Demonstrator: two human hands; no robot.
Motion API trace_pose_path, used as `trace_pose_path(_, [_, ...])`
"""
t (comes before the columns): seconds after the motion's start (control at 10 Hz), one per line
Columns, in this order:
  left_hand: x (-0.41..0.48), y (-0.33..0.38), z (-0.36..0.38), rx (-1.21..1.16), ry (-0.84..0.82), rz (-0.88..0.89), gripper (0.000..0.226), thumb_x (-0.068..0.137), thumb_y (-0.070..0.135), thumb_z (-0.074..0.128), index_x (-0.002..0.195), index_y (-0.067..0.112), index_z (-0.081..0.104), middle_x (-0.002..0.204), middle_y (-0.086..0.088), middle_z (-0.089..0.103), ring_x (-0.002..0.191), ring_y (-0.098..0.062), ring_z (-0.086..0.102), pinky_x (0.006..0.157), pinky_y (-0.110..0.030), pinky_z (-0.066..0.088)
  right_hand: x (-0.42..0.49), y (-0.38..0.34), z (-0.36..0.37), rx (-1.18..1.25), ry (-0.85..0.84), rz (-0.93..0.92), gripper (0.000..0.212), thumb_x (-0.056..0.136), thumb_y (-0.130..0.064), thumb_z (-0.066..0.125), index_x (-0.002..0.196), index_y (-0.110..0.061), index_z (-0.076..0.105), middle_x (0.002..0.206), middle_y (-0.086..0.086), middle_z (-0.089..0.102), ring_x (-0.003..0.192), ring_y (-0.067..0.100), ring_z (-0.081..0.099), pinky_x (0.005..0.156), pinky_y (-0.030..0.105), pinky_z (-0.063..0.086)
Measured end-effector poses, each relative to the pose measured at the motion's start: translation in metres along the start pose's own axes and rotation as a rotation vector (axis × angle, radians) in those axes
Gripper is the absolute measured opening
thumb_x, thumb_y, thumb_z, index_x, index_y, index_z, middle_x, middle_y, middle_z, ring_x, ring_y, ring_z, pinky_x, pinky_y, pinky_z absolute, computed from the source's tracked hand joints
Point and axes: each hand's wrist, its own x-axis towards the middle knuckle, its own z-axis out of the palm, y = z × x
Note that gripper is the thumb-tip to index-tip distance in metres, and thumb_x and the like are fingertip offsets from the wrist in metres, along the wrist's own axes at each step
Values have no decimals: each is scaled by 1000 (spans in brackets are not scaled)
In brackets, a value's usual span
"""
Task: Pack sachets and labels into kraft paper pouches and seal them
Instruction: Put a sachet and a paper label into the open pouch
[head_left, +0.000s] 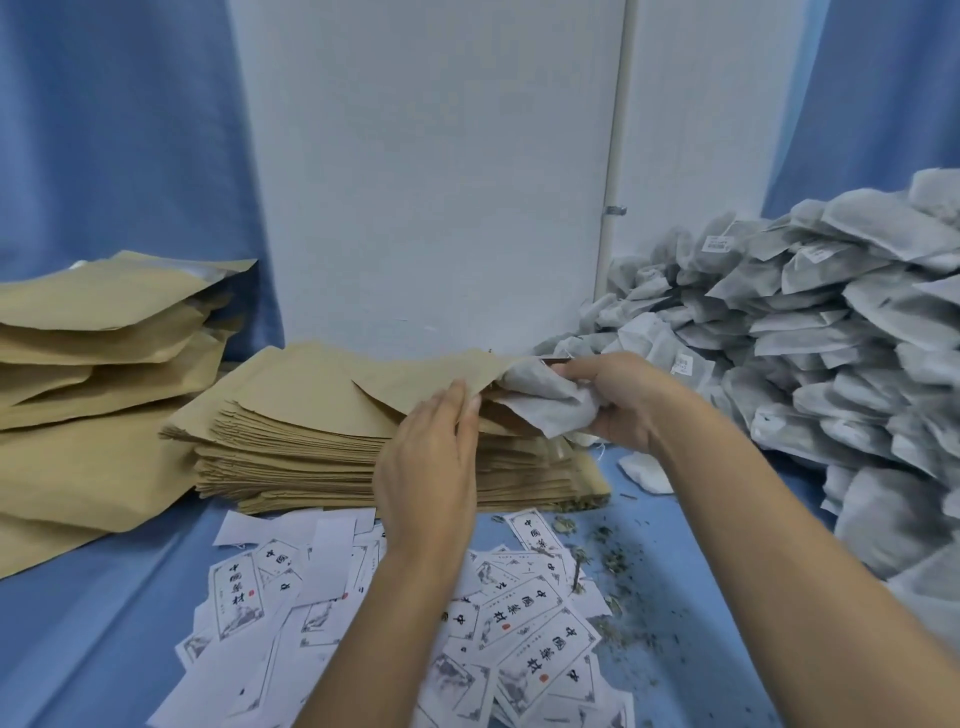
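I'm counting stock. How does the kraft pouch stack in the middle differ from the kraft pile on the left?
The middle stack is flat pouches layered fairly evenly; the left pile is puffed pouches heaped loosely. The left pile rises higher than the middle stack. The left pile's top pouch gapes, showing silvery lining; the middle stack shows none. Both are tan kraft paper on blue cloth.

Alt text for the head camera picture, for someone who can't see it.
A person's right hand grips a white sachet at the mouth of the top kraft pouch on a stack, the left hand touching the pouch edge. Printed labels lie in front, a sachet pile to the right.
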Motion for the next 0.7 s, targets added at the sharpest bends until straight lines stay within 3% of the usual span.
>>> trace_pose_path(0.1, [2,3,-4,-60,62,-66,53,95,48,27,129,21,58,121,5,65,106,-16,61,82,-32,48,0,4,14,-138,-75,-9,12,94,-4,53,88,-1,62,77,7,68,68,13,64,62,23,54])
trace_pose_path(0.2, [1,6,-5,-75,75,-48,50,97,46,29,127,21,60,117,6,66,102,-16,62,78,-30,47,7,13,26,-134,-54,-42,19,95,0,47,108,5,61,99,18,65,91,25,61,78,33,50])
trace_pose_path(0.3, [-10,11,-6,-39,64,25,48,97,44,34,118,16,67,105,3,71,91,-17,66,72,-30,49,16,18,44,-60,33,-94,26,94,8,34,92,1,59,86,17,61,76,18,62,68,25,49])
trace_pose_path(0.4, [-20,18,-3,0,78,60,40,98,39,41,110,14,70,100,2,73,87,-16,69,68,-30,53,19,23,64,69,3,-60,28,99,-4,37,76,-10,53,65,4,60,61,13,58,54,18,48])
trace_pose_path(0.5, [-18,17,-5,8,49,33,45,98,44,36,116,17,68,105,3,71,95,-17,67,72,-33,54,18,22,66,-65,-71,-28,22,99,-4,39,81,-11,52,77,5,55,68,14,53,65,23,50])
trace_pose_path(0.6, [-11,9,-8,-17,10,-24,52,95,48,27,124,23,63,114,8,67,104,-13,62,78,-30,49,17,22,55,-582,117,-147,26,100,-10,35,103,1,59,105,16,60,96,30,59,91,38,45])
trace_pose_path(0.7, [-8,8,-11,-46,39,-43,54,94,50,25,125,25,62,113,10,67,102,-12,61,77,-25,44,16,24,46,-852,201,-269,37,100,-17,31,116,3,58,119,24,59,112,38,54,91,39,43])
